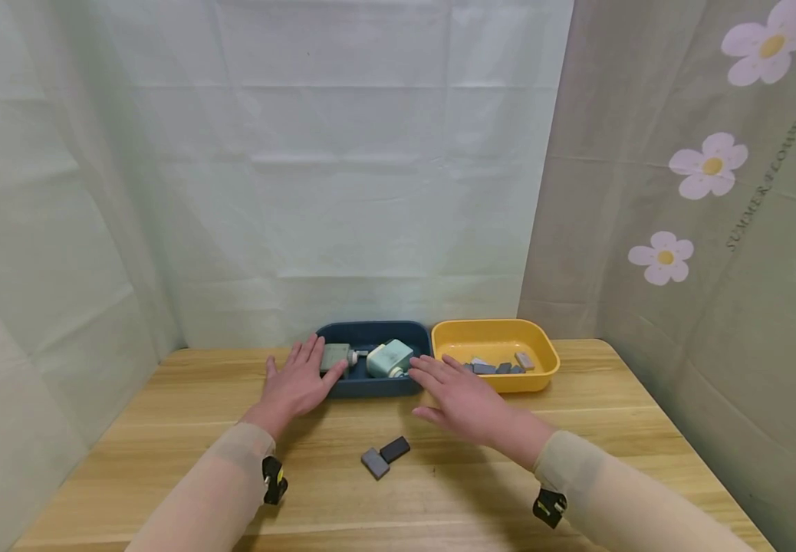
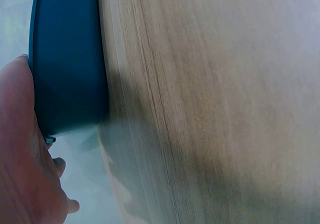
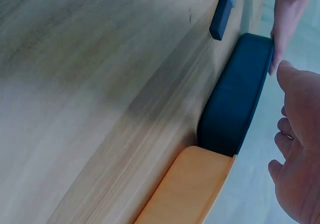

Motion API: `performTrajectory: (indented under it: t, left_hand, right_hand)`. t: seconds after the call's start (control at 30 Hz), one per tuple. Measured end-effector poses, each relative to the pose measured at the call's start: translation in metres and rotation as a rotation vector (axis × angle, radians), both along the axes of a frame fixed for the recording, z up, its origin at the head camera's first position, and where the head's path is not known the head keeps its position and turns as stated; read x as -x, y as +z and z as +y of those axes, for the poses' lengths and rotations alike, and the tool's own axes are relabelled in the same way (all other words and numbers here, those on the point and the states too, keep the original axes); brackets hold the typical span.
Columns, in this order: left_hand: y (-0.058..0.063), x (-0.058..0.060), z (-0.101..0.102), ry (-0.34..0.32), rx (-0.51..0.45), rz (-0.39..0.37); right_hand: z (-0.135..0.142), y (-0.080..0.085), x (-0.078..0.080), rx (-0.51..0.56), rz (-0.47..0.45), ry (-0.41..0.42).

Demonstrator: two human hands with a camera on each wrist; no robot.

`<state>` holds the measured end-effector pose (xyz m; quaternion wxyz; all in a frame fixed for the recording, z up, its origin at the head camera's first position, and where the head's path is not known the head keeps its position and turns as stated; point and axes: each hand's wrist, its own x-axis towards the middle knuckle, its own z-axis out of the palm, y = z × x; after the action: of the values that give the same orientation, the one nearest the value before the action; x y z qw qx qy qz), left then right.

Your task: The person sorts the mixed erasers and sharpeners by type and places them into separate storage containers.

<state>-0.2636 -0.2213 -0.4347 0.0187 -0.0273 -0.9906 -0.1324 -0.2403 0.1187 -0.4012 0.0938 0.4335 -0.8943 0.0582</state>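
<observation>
My left hand [image 1: 299,383] lies at the left end of a dark blue bin [image 1: 373,389], fingers spread and fairly straight. In the left wrist view its thumb is right at the rim of the bin. Inside the bin lie a grey-green pump bottle [image 1: 335,357], partly hidden by that hand, and a pale blue-green pump bottle [image 1: 391,357]. My right hand [image 1: 463,399] hovers before the spot where the blue bin meets a yellow bin [image 1: 532,382], fingers extended and nothing between them. Small grey blocks [image 1: 484,369] lie in the yellow bin, some hidden behind the right hand.
Two small blocks, one grey [image 1: 375,464] and one black [image 1: 395,449], lie on the wooden table [image 1: 343,514] between my forearms. Both bins stand side by side at the table's back edge, close to a pale curtain [image 1: 370,192]. A flowered curtain [image 1: 708,322] hangs at the right.
</observation>
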Motion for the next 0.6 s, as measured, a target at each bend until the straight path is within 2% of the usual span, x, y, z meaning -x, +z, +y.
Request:
performTrajectory:
  t: [0.4, 0.6]
  left_hand:
    - [0.001, 0.000, 0.000, -0.007, 0.002, -0.002]
    - [0.000, 0.000, 0.000, -0.004, 0.002, 0.001]
  right_hand:
    - [-0.003, -0.008, -0.011, -0.027, -0.002, 0.082]
    - [-0.004, -0.011, -0.016, -0.049, -0.042, 0.110]
